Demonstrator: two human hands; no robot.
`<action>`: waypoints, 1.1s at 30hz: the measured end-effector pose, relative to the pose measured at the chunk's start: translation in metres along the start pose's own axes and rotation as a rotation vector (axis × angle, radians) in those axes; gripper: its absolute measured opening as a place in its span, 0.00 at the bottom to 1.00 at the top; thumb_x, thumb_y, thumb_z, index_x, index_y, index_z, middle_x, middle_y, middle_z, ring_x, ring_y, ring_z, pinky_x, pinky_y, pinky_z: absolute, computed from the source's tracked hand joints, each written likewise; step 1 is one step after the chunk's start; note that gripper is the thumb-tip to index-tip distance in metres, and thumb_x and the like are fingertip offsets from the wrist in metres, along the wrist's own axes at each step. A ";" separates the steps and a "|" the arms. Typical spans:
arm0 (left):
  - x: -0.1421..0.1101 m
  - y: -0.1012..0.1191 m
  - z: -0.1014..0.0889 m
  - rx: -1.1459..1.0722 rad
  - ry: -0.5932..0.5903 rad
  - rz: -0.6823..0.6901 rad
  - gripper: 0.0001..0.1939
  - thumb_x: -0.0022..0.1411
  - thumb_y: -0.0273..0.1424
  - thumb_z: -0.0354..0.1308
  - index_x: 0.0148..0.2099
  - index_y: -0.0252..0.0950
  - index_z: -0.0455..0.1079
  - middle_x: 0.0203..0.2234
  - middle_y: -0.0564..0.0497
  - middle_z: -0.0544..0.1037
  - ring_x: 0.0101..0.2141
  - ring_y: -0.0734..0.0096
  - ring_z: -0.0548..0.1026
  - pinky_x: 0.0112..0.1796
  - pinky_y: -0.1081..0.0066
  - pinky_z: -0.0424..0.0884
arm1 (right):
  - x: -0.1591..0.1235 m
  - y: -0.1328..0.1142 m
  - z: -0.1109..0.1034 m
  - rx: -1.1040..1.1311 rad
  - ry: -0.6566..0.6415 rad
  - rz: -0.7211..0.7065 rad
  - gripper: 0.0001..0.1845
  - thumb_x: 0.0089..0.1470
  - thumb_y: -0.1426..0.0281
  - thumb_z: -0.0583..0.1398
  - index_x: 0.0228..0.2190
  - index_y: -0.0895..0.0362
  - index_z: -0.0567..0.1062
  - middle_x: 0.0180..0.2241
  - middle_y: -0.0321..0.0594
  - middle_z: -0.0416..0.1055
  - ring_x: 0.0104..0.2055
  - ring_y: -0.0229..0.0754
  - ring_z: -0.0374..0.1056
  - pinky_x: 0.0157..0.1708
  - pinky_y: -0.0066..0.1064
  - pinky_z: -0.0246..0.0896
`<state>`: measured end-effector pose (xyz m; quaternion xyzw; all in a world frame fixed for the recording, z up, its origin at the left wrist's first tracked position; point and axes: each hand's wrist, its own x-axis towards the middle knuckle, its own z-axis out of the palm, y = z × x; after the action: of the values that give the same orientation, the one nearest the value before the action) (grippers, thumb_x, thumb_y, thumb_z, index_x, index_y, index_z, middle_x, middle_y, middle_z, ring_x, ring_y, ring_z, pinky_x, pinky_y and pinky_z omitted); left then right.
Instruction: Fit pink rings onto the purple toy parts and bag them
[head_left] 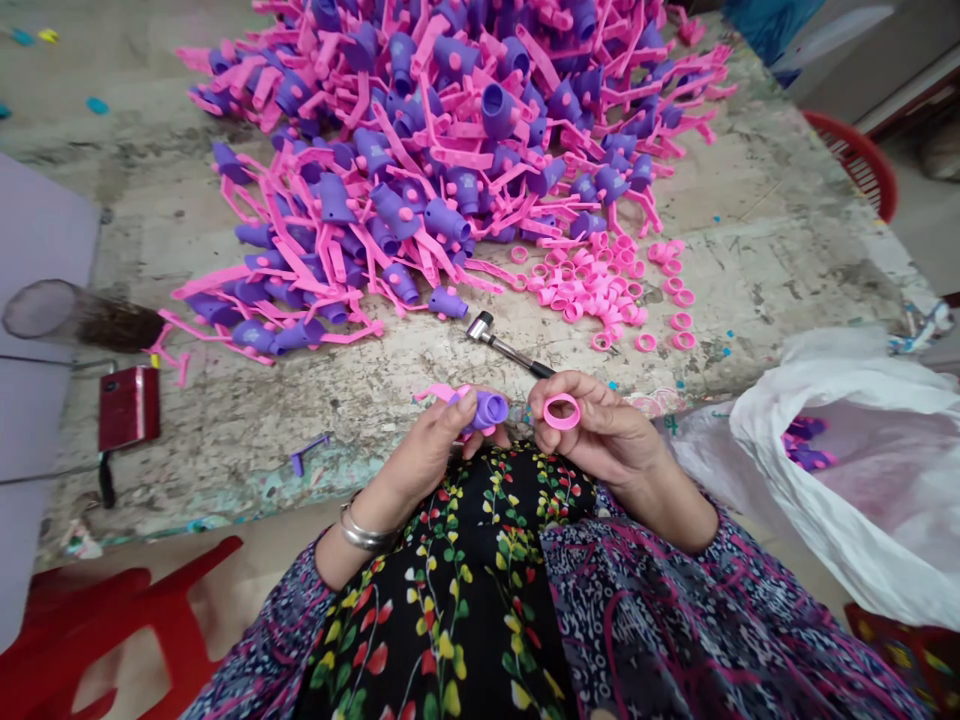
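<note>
My left hand [442, 435] is closed around a purple plastic cone-shaped part [491, 408] with pink arms, its round open end facing right. Between the thumb and fingers of my right hand [600, 425] is a pink plastic ring [562, 396], held a short way to the right of that open end and apart from it. Just beyond my hands a small hammer [510, 352] with a metal head and black handle lies on the table; my right hand hides the tip of its handle. More pink rings [585, 280] lie in a loose heap farther off.
A large pile of purple and pink parts [435, 160] covers the table's far side. At left are a red box-shaped device [129, 408] and a clear cup [75, 315] lying sideways. A white plastic bag [847, 400] holding similar parts stands open at right. A red stool [150, 610] is lower left.
</note>
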<state>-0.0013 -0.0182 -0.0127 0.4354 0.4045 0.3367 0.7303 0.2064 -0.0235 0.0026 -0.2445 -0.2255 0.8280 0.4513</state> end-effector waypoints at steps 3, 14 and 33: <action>0.000 0.000 0.001 0.000 -0.007 0.008 0.28 0.67 0.52 0.49 0.47 0.33 0.76 0.25 0.48 0.77 0.23 0.73 0.65 0.25 0.72 0.60 | 0.000 0.002 -0.002 -0.009 0.008 -0.013 0.14 0.48 0.65 0.72 0.36 0.57 0.79 0.33 0.37 0.77 0.27 0.32 0.72 0.31 0.25 0.70; -0.001 -0.001 0.000 -0.005 -0.005 -0.009 0.28 0.65 0.53 0.51 0.49 0.33 0.75 0.25 0.48 0.77 0.23 0.73 0.65 0.25 0.72 0.60 | 0.000 0.001 0.001 -0.065 0.030 -0.033 0.15 0.45 0.68 0.73 0.37 0.57 0.81 0.31 0.36 0.76 0.28 0.31 0.73 0.30 0.21 0.69; 0.001 -0.003 0.000 0.010 -0.014 -0.006 0.28 0.66 0.53 0.50 0.42 0.33 0.77 0.26 0.47 0.78 0.22 0.74 0.64 0.26 0.71 0.59 | 0.008 0.004 -0.007 0.133 0.140 0.045 0.13 0.48 0.68 0.72 0.34 0.61 0.77 0.29 0.35 0.77 0.27 0.31 0.74 0.31 0.20 0.73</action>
<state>0.0002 -0.0181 -0.0154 0.4402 0.4025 0.3294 0.7319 0.2042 -0.0179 -0.0068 -0.2763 -0.1321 0.8319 0.4628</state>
